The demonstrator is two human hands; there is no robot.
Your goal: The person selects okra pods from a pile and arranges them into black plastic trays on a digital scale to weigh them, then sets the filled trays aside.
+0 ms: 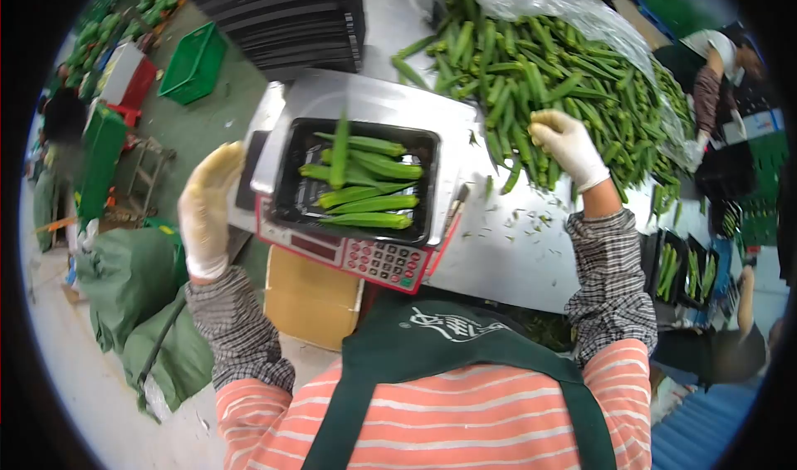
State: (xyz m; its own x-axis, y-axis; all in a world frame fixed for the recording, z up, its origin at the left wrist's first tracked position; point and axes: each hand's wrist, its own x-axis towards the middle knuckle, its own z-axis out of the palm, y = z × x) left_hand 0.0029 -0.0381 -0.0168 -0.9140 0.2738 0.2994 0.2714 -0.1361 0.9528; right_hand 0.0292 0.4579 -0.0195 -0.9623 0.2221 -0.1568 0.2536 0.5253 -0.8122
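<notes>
At the metal table [531, 266], the scale [383, 262] bore a black tray [290, 167] of okra pods [369, 198], stacked trays [286, 22] just beyond! Left hand [211, 208] hung beside it, fingers released; right hand [571, 149] curled over the okra heap [540, 71], grip impossible to tell.

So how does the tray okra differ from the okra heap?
The tray okra is a few pods; the okra heap holds far more. The tray okra lies mostly side by side, one pod across; the okra heap's pods point every way. The tray okra sits in a black tray on the scale, the okra heap on the table. Both are green.
</notes>
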